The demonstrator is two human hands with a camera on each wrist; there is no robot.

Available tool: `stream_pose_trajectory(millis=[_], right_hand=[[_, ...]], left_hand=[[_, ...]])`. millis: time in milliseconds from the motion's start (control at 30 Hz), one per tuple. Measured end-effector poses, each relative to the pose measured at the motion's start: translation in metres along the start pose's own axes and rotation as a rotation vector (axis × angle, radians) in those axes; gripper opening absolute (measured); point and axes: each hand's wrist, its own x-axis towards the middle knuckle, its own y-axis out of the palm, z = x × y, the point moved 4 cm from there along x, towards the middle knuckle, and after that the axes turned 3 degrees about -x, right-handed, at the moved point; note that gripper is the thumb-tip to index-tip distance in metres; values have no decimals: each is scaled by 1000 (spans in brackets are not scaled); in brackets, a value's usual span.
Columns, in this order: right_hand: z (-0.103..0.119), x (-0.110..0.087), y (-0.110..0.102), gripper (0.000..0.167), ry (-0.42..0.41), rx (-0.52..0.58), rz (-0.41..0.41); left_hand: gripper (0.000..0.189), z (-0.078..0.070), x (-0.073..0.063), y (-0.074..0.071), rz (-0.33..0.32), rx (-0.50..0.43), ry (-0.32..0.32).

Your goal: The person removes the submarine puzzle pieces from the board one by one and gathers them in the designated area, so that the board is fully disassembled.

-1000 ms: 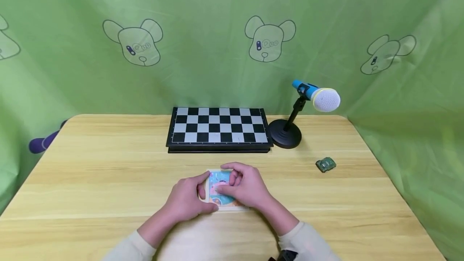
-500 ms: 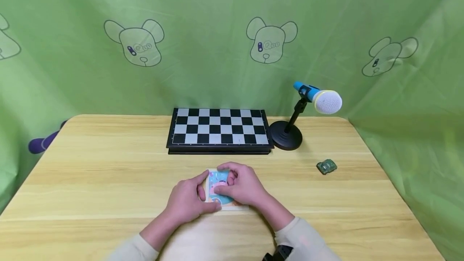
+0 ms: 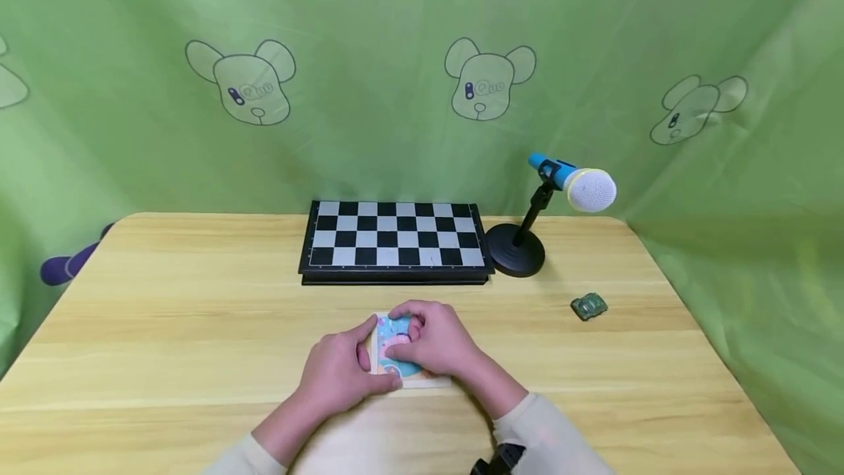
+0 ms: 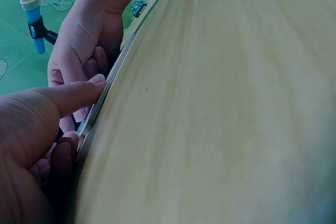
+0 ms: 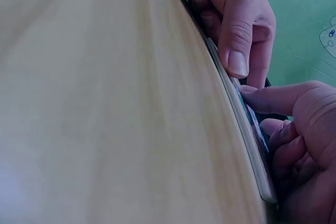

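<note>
A small flat picture board (image 3: 409, 370), with a blue and pink cartoon scene inside a pale frame, lies on the table in front of me. My left hand (image 3: 339, 369) grips it from the left, thumb at the near edge and index fingertip by the far left corner. My right hand (image 3: 440, 339) covers the right part of the picture; its thumb rests on the scene, its index reaches the far edge, and the other fingers are curled. In the right wrist view the board's pale edge (image 5: 244, 124) shows side-on, with both thumbs close together over it.
Behind the hands lies a folded black-and-white chessboard (image 3: 395, 237). A blue microphone (image 3: 574, 182) stands on a black round-based stand (image 3: 517, 249) to its right. Farther right sits a small green toy car (image 3: 589, 306). A green curtain (image 3: 369, 94) hangs behind the wooden table (image 3: 165, 328).
My right hand has slid slightly left across the picture, and its index tip now sits nearer my left hand. The left thumb has crept a little right along the near edge.
</note>
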Motion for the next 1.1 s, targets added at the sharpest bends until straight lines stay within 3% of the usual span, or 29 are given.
stream_pose_trajectory(millis=[467,733,1100], right_hand=[[6,6,-5,40,58,-43,63],[7,7,-3,40,71,5,62],[7,8,4,37,166,96,75]], left_hand=[[97,1,3,0,-9,-6,11],[97,2,3,-1,2,-13,-10],[97,4,2,0,-6,-11,-18]])
